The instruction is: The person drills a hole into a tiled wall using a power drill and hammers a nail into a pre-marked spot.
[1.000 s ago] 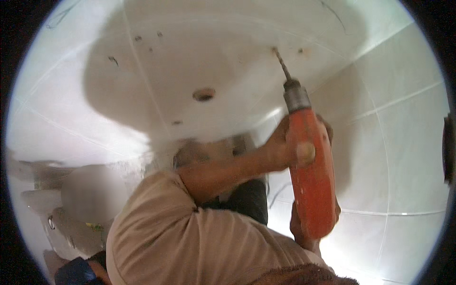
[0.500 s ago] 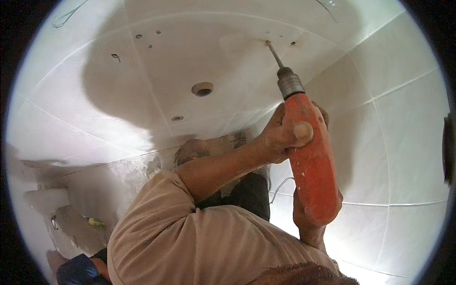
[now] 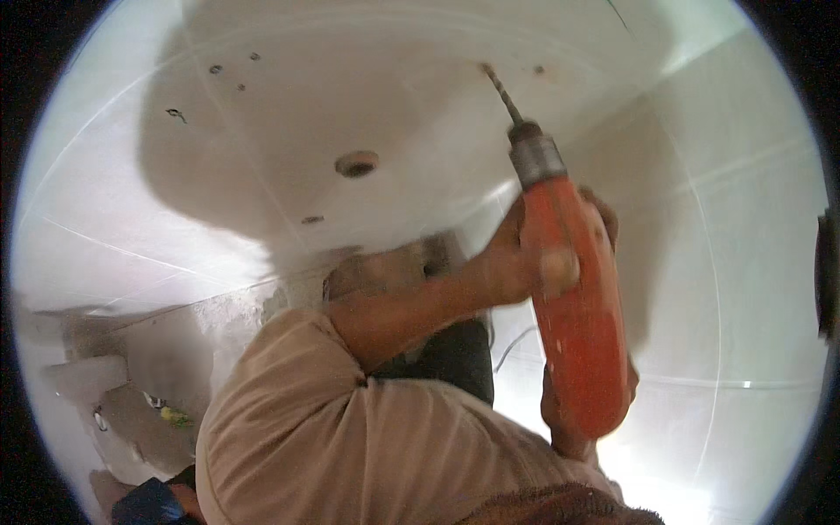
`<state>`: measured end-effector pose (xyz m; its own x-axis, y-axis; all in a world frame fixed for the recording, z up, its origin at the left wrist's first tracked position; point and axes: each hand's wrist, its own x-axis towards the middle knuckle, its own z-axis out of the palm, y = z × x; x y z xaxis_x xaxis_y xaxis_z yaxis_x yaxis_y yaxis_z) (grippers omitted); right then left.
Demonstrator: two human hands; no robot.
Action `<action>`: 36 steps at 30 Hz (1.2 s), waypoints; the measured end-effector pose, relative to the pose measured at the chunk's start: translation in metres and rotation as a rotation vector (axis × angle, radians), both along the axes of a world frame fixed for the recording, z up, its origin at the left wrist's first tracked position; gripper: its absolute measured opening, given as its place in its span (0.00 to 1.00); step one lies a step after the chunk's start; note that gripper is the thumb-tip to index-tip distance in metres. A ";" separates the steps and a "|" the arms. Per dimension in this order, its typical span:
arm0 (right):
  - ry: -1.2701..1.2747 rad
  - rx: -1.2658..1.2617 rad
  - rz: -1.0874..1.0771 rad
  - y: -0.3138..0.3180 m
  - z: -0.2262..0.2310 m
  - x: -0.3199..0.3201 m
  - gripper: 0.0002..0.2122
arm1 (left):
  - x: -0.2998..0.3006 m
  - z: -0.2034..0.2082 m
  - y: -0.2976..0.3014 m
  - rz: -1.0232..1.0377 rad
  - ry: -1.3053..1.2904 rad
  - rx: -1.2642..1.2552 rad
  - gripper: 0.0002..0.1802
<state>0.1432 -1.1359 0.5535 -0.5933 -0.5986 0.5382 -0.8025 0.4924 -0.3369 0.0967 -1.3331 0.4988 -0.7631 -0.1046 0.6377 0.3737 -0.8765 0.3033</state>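
A worn red power drill (image 3: 577,324) with a metal chuck (image 3: 538,159) is in both my hands, pointing up at the pale tiled wall. My left hand (image 3: 547,267) wraps the front of its body, thumb lying across the top. At the rear, my right hand (image 3: 557,404) is closed round the handle, mostly hidden behind the drill's body. The spiral drill bit (image 3: 504,94) has its tip at a brownish mark on the wall; how deep it sits I cannot tell. A small hole (image 3: 538,70) lies just right of the tip.
Left of the bit, the wall (image 3: 420,114) has a round pipe opening (image 3: 357,164), a smaller fitting (image 3: 312,220) and several small holes. A tiled side wall (image 3: 674,289) stands at right. Lower left are a white object (image 3: 87,376) and dark blue cloth (image 3: 149,503) by somebody's arm.
The view has shifted slightly and blurred. More of the bit's spiral shows between chuck and wall. Both hands keep their hold on the drill.
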 end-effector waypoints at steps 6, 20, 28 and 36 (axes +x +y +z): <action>-0.003 0.005 -0.007 0.011 0.007 0.000 0.14 | 0.008 0.009 0.014 -0.022 -0.154 -0.030 0.44; 0.026 -0.007 0.021 -0.018 0.004 -0.017 0.10 | -0.003 0.009 -0.010 0.040 -0.109 -0.110 0.50; 0.003 -0.045 -0.083 -0.014 0.008 -0.015 0.08 | -0.016 0.013 -0.019 0.098 -0.041 -0.198 0.46; 0.025 -0.086 0.055 -0.022 0.020 -0.011 0.08 | -0.002 0.031 -0.013 0.034 0.122 0.074 0.28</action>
